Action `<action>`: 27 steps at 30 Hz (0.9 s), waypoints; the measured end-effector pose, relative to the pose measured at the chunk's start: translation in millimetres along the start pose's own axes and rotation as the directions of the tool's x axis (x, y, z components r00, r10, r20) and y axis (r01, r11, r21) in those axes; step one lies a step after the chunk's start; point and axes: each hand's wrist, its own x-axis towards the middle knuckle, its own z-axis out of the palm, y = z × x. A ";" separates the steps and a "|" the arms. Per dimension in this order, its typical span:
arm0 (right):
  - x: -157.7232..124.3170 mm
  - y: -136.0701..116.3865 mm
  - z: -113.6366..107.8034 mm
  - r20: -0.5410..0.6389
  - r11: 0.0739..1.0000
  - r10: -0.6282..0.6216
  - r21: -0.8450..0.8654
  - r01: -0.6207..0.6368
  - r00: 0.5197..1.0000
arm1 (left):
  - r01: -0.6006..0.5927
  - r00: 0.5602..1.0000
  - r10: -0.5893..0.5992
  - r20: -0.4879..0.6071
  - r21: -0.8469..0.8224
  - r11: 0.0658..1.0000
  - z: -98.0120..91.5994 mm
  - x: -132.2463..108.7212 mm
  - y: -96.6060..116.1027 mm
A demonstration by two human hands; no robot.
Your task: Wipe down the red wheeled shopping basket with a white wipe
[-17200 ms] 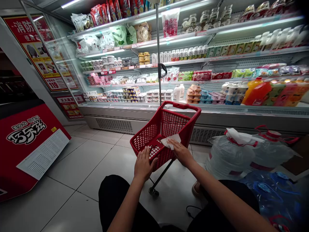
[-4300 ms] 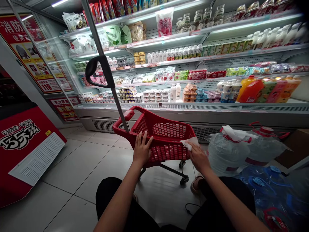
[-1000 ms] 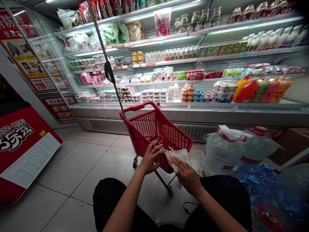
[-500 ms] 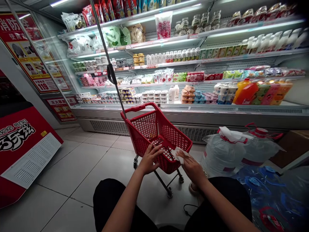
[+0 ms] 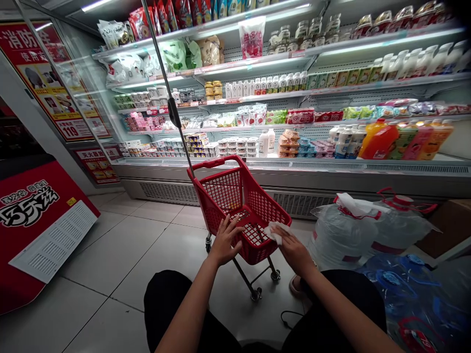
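A small red shopping cart with lattice basket walls stands on the floor in front of me, a tall dark pole rising from its handle side. My left hand rests at the near left rim of the basket, fingers spread and holding nothing. At the near right corner, my right hand presses a crumpled white tissue against the rim. Its fingers lie over the tissue and partly hide it.
Behind the cart runs a lit refrigerated shelf with dairy, drinks and bags. Large water jugs in plastic wrap stand on the right. A red freezer chest is on the left. A dark cord lies on the floor near my legs.
My right hand and the tissue have shifted slightly along the cart's rim. The cart has turned a little, while my left hand stays at the left rim.
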 end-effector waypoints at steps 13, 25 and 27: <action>5.1 -46.0 8.8 0.029 0.996 -0.064 0.065 0.062 0.998 | 0.150 0.956 -0.115 -0.271 0.112 0.982 61.0 -12.9 51.4; 12.6 -38.9 17.9 0.010 0.999 0.046 0.020 -0.046 0.999 | 0.109 0.979 -0.083 -0.186 0.134 0.985 43.6 -10.5 29.5; 16.0 -60.8 23.5 0.030 0.998 -0.029 0.053 0.028 0.999 | 0.102 0.982 -0.076 -0.173 0.143 0.984 42.1 -10.6 26.4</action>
